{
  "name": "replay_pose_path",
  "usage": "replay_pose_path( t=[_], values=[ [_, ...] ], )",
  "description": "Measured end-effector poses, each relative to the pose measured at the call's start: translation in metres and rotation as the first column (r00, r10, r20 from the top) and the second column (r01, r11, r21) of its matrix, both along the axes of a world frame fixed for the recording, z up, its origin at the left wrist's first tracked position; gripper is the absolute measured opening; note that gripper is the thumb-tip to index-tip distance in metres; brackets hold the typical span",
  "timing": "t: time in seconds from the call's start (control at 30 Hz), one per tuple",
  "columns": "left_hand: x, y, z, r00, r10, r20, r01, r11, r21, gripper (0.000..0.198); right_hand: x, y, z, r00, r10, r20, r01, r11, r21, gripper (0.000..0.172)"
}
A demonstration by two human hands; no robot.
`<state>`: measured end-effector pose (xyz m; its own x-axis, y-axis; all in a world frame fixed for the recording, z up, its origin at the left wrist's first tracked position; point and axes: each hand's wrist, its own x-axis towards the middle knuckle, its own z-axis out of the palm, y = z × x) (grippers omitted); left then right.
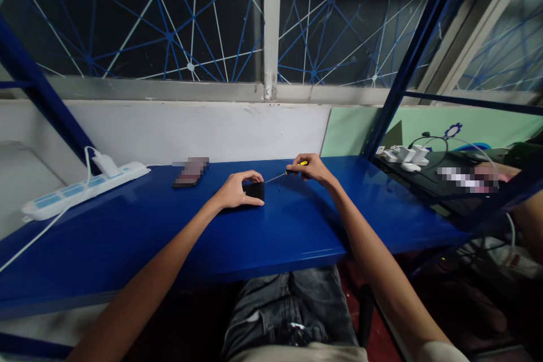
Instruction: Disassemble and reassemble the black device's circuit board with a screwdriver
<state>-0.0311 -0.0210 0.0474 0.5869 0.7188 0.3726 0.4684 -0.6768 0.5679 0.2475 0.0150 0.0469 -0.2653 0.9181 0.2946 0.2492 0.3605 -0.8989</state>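
The person's right hand [311, 167] is curled round a yellow-and-black screwdriver [291, 171], held over the blue tabletop [314, 226] at two o'clock from a small black box [255, 193]. The screwdriver's long axis slants from two to eight, its thin tip pointing to eight, at the box's two-o'clock corner; whether they touch, I can't tell. The left hand [233, 191] grips the box, fingers along its far side, thumb along the near one, bare end facing three.

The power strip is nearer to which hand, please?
Left. The left hand, right of the strip, holds a black object; the right hand, farther right, holds a screwdriver.
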Motion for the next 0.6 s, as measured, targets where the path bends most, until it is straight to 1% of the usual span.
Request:
replay_pose_path(
  t=[0.13,0.33,0.37,0.47,0.6],
  values=[
    [0.002,-0.002,-0.003,1.0,-0.019,-0.018,0.019,1.0,0.004,0.047,0.009,-0.001,-0.008,0.978,0.107,0.182,-0.093,0.992,-0.087,0.042],
    [0.005,-0.003,-0.006,0.998,-0.039,-0.039,0.039,0.999,0.004,0.045,0.014,-0.006,-0.02,0.946,0.185,0.265,-0.174,0.983,-0.065,0.038],
    [0.005,-0.003,-0.007,0.998,-0.039,-0.044,0.039,0.999,0.005,0.046,0.014,-0.006,-0.022,0.943,0.198,0.268,-0.184,0.98,-0.075,0.038],
    [0.005,0.0,-0.012,0.998,-0.04,-0.053,0.04,0.999,0.002,0.046,0.015,-0.005,-0.026,0.948,0.217,0.233,-0.194,0.974,-0.116,0.044],
    [0.003,0.003,-0.016,0.997,-0.05,-0.054,0.05,0.999,-0.008,0.048,0.015,-0.002,-0.031,0.95,0.212,0.228,-0.175,0.969,-0.172,0.042]
  ],
)
